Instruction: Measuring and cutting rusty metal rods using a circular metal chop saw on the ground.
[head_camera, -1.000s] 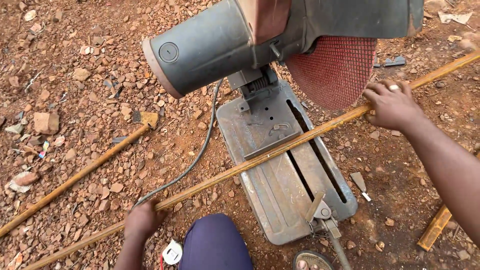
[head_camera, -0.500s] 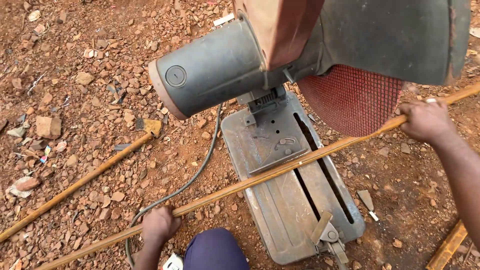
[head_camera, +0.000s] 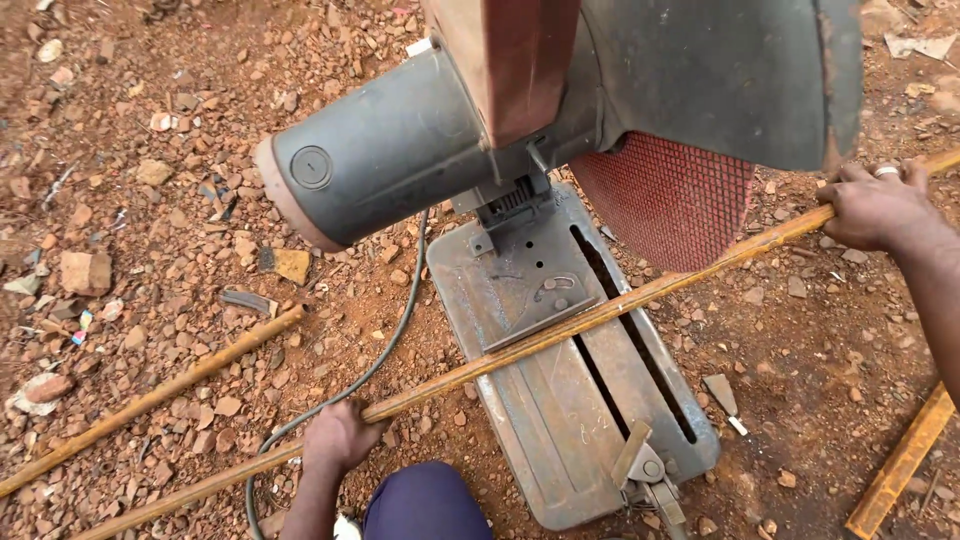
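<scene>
A rusty steel rod (head_camera: 560, 335) is gripped by both hands, left (head_camera: 340, 435) and right (head_camera: 875, 205), across the chop saw's base (head_camera: 560, 400).

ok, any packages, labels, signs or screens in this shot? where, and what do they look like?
No packages, signs or screens.
Possible label: small white patch on top of the chop saw's grey motor housing, rectangular; too small to tell more.
Round cap on the motor's end face: grey disc with a slot, no sticker.

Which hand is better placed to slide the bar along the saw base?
Right, probably. The right hand wraps the rusty bar beside the cutting disc; the left hand grips it farther from the saw base.
</scene>
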